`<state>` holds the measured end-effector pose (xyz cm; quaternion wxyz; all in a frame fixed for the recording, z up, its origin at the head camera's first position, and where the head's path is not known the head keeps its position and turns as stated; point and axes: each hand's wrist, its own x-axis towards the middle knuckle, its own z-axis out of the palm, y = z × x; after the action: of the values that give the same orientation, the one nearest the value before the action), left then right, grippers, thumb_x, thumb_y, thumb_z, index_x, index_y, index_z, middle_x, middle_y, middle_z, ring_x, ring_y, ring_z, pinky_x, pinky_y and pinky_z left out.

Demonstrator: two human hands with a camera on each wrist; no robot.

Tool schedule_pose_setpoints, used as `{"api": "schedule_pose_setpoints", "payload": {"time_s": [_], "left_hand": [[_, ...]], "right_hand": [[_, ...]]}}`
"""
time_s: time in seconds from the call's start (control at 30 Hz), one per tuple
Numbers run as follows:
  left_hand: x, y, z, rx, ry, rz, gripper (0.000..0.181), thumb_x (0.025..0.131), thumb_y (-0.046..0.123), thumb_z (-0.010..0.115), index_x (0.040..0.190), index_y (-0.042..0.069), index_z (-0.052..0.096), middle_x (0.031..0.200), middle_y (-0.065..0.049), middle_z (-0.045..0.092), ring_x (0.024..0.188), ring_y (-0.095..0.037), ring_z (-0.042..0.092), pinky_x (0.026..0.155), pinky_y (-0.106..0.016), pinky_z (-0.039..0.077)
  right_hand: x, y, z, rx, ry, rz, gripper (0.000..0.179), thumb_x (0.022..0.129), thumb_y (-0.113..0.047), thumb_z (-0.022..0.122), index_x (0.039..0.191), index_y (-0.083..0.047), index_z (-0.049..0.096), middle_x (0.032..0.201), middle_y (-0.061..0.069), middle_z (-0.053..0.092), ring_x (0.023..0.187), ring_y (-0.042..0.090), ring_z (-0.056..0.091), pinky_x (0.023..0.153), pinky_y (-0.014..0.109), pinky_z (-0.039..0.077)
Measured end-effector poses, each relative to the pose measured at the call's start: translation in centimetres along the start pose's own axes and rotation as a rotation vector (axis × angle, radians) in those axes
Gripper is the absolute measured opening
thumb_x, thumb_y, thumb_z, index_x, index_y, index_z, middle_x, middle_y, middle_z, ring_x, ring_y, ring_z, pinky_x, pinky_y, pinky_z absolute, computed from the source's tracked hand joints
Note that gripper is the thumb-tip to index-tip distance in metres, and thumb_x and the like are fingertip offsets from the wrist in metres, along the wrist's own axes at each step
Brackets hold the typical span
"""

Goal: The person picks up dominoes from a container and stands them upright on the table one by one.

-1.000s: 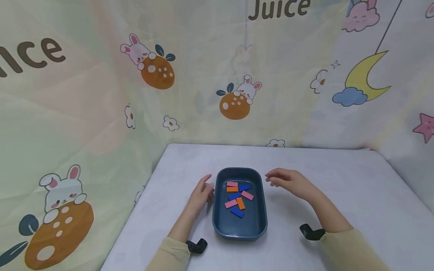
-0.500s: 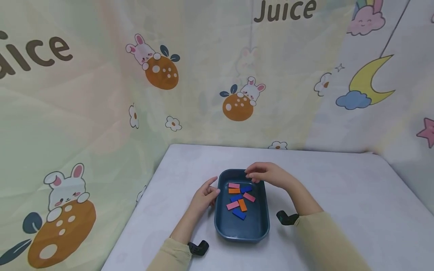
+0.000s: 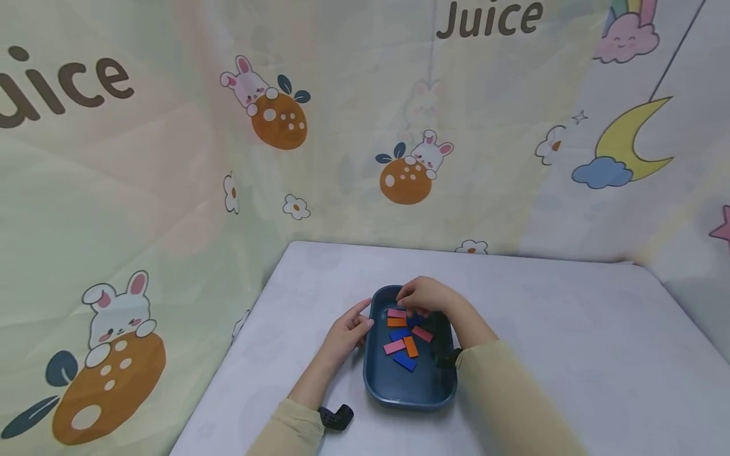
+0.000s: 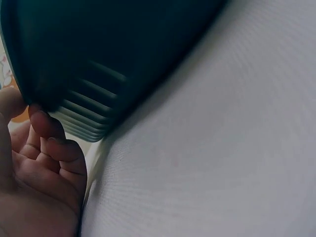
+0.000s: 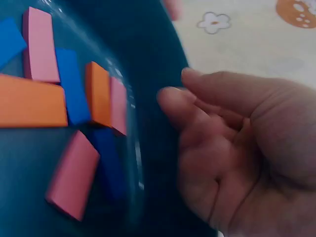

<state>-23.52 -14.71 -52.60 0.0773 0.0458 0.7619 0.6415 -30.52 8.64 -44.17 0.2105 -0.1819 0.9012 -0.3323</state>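
Observation:
A dark blue-green plastic tray sits on the table with several small rectangular blocks inside: pink, orange and blue. At its left rim, my left hand holds the edge with its fingertips; the left wrist view shows the thumb and fingers at the tray's rim. My right hand reaches over the tray's far right part, fingers loosely bent above the blocks there. In the right wrist view, its thumb and index finger are apart from the blocks, with nothing visible between them.
White cloth covers the table around the tray. A printed curtain with rabbits and flowers hangs behind and to the left. A black wrist camera sits on the left cuff, and another shows over the tray's right rim.
My right hand has moved left from beside the tray to above the blocks inside it. The left hand has moved slightly onto the left rim. The blocks keep their places.

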Motion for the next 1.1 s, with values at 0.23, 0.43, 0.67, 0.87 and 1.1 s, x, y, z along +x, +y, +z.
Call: {"api": "schedule_pose_setpoints", "payload": {"time_s": [0.23,0.43,0.67,0.87,1.1], "left_hand": [[0.1,0.0,0.1,0.025,-0.021,0.021,0.05,0.096,0.037,0.063,0.144,0.036,0.049,0.093,-0.007,0.063,0.071,-0.018,0.057,0.065,-0.028,0.048],[0.2,0.1,0.3,0.039,-0.02,0.02,0.049,0.096,0.037,0.062,0.144,0.036,0.049,0.091,-0.004,0.062,0.072,-0.019,0.058,0.065,-0.029,0.049],[0.3,0.0,0.0,0.046,-0.019,0.01,0.049,0.097,0.036,0.061,0.144,0.036,0.049,0.091,-0.003,0.063,0.072,-0.019,0.058,0.066,-0.029,0.05],[0.2,-0.1,-0.1,0.038,-0.014,-0.001,0.049,0.097,0.036,0.061,0.144,0.037,0.049,0.093,-0.004,0.064,0.072,-0.019,0.059,0.067,-0.03,0.051],[0.0,0.2,-0.1,0.019,-0.008,0.005,0.049,0.097,0.034,0.062,0.144,0.035,0.05,0.092,-0.004,0.063,0.071,-0.018,0.058,0.067,-0.029,0.051]], "right_hand": [[0.9,0.0,2.3,0.037,0.006,0.144,0.038,0.093,-0.033,0.067,0.123,-0.008,0.068,0.064,0.003,0.064,0.051,0.015,0.052,0.052,0.025,0.048],[1.2,0.7,3.4,0.06,0.024,0.156,0.029,0.092,-0.032,0.069,0.111,-0.011,0.071,0.061,0.002,0.061,0.049,0.015,0.052,0.051,0.026,0.046],[1.3,0.9,4.0,0.075,0.023,0.17,0.014,0.09,-0.026,0.072,0.098,-0.015,0.07,0.063,0.002,0.06,0.052,0.015,0.053,0.052,0.025,0.046],[1.5,1.0,4.3,0.037,0.044,0.141,0.011,0.091,-0.025,0.071,0.093,-0.014,0.069,0.066,0.003,0.061,0.056,0.016,0.057,0.054,0.027,0.048],[1.6,1.1,4.2,-0.013,0.046,0.129,0.012,0.091,-0.027,0.07,0.094,-0.016,0.068,0.065,0.003,0.06,0.056,0.016,0.058,0.056,0.028,0.049]]}}
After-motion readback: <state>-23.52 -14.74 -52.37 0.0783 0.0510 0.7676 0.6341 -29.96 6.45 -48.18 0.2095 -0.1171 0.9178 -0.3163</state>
